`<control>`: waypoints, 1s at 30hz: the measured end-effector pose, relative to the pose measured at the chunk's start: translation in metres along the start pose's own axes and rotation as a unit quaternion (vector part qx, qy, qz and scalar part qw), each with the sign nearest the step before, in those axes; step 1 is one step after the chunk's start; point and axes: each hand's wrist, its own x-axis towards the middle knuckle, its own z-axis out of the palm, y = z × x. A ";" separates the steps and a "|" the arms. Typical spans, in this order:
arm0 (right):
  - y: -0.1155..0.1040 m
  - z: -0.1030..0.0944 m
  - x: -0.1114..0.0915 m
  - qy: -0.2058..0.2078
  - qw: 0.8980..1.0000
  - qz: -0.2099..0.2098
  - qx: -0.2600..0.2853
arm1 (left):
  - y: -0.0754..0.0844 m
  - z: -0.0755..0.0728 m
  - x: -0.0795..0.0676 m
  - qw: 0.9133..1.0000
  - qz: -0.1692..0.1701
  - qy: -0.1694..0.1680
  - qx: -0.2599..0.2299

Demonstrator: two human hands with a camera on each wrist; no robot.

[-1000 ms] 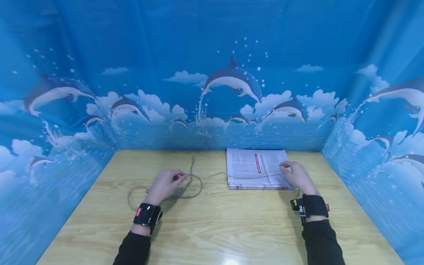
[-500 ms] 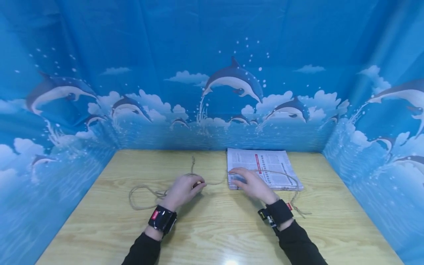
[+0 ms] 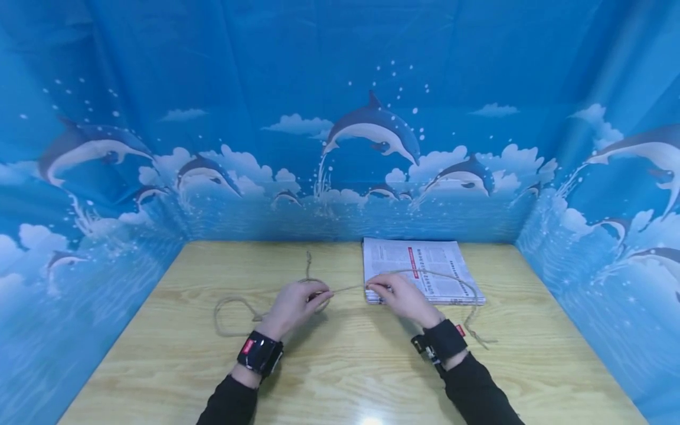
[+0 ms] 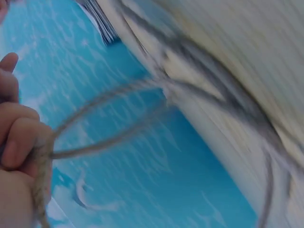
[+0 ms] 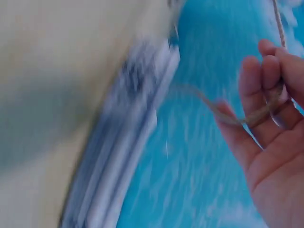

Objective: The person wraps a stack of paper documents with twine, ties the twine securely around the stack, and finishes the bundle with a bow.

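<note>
A thin tan rope (image 3: 347,288) runs between my two hands, fairly straight. My left hand (image 3: 295,304) grips it left of the newspapers; loops of the rope (image 4: 102,101) hang from its curled fingers in the left wrist view. With thumb and fingertips my right hand (image 3: 399,295) pinches the rope at the near left corner of a folded newspaper stack (image 3: 443,265). In the right wrist view the rope (image 5: 259,114) crosses the fingers of that hand. From there it arches over the papers, and its knotted end lies on the wooden table (image 3: 340,378).
More rope lies in a loose loop (image 3: 228,301) left of my left hand. Another rope end points toward the back edge. A blue dolphin-print curtain (image 3: 340,195) encloses the table at the back and both sides.
My right hand has moved left from the stack's right side to its near left corner, pinching the rope there. My left hand has shifted right. The rope between them has straightened.
</note>
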 end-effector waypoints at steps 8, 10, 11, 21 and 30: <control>0.048 -0.067 -0.029 0.094 0.982 0.134 -0.099 | -0.035 -0.026 -0.008 0.994 -0.109 0.009 -0.005; 0.059 -0.083 -0.040 0.093 0.975 0.159 -0.121 | -0.047 -0.033 -0.012 0.992 -0.128 0.014 0.005; 0.064 -0.091 -0.045 0.092 0.972 0.171 -0.130 | -0.053 -0.037 -0.015 0.990 -0.137 0.017 0.010; 0.100 -0.145 -0.105 0.148 0.953 0.209 -0.163 | -0.109 -0.080 -0.050 0.976 -0.200 0.061 0.064; 0.118 -0.169 -0.125 0.238 0.935 0.200 -0.172 | -0.141 -0.146 -0.090 0.930 -0.285 0.199 0.122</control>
